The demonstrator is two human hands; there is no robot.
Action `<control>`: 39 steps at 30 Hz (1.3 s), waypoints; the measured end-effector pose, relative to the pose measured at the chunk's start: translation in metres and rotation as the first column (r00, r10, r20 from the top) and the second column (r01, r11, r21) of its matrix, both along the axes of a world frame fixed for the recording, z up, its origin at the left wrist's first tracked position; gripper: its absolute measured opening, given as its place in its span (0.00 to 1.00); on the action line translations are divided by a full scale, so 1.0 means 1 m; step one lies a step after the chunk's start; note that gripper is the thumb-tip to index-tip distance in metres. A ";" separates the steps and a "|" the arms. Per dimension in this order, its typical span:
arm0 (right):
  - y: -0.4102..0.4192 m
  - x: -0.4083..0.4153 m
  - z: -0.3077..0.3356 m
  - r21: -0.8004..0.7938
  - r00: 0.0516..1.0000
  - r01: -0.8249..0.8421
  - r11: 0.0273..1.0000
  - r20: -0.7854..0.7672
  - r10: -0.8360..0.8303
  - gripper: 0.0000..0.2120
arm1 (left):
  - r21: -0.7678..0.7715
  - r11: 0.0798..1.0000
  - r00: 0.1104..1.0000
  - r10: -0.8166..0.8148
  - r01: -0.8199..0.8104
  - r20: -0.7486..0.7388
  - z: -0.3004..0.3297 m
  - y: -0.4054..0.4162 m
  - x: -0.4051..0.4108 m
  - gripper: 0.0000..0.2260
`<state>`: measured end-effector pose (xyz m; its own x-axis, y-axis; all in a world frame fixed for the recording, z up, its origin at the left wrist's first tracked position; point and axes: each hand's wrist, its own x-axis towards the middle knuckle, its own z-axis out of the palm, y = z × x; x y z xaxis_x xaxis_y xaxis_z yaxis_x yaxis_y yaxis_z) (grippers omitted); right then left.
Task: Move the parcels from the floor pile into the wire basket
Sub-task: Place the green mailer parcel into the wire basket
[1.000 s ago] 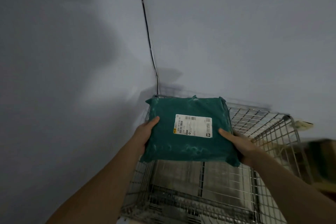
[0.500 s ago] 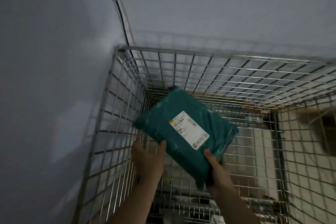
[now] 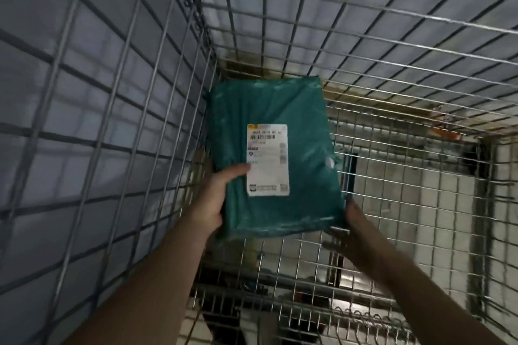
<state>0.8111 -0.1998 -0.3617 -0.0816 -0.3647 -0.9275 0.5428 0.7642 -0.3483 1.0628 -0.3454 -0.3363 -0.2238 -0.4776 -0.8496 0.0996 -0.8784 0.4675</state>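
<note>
Inside a silver wire-mesh basket by a pale wall, the left hand and right hand grip a flat teal plastic parcel by its near corners, label up, low against the left wall, probably to lay it flat.

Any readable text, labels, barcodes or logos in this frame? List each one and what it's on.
None can be quoted.
White shipping label on the green parcel: printed lines, a barcode near its top and a small logo at the bottom left, all too blurred to read.
Wire basket: no text visible.
Left hand has its thumb at the label's left edge; right hand holds the parcel's lower right corner.
</note>
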 end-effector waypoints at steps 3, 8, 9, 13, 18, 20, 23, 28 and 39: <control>-0.031 -0.003 -0.020 -0.064 0.993 -0.110 0.992 0.022 0.112 0.30 | -0.113 0.993 0.995 -0.022 0.033 0.095 -0.018 -0.015 -0.005 0.25; -0.060 0.040 -0.050 -0.100 0.972 -0.220 0.970 -0.104 0.210 0.21 | -0.396 0.848 0.756 -0.009 0.353 0.655 -0.051 -0.030 -0.015 0.20; -0.063 0.052 -0.052 -0.100 0.966 -0.231 0.968 -0.141 0.216 0.16 | -0.438 0.743 0.655 0.000 0.506 0.756 -0.054 -0.024 -0.019 0.23; -0.076 0.091 -0.046 -0.060 0.863 -0.388 0.920 -0.373 0.340 0.10 | -0.277 0.276 0.337 -0.202 0.921 0.920 -0.057 0.015 -0.031 0.30; -0.093 0.060 0.013 0.064 0.603 -0.705 0.707 -0.472 0.643 0.33 | 0.001 0.172 0.087 -0.502 0.985 0.860 -0.019 -0.001 -0.026 0.31; -0.102 0.033 0.064 0.144 0.446 -0.786 0.602 -0.542 0.712 0.35 | 0.020 0.169 0.071 -0.515 0.985 0.855 0.022 -0.016 -0.023 0.28; -0.103 -0.016 0.164 0.249 0.242 -0.841 0.481 -0.622 0.745 0.34 | 0.067 0.103 -0.008 -0.485 0.992 0.874 0.117 -0.037 -0.030 0.30; -0.068 -0.084 0.378 0.381 0.183 -0.739 0.555 -0.679 0.711 0.35 | 0.065 -0.265 -0.149 -0.311 0.962 0.939 0.349 -0.073 -0.073 0.25; 0.150 -0.127 0.789 0.503 0.059 -0.419 0.756 -0.816 0.575 0.28 | 0.075 -0.735 0.003 0.104 0.674 0.995 0.787 0.048 -0.236 0.28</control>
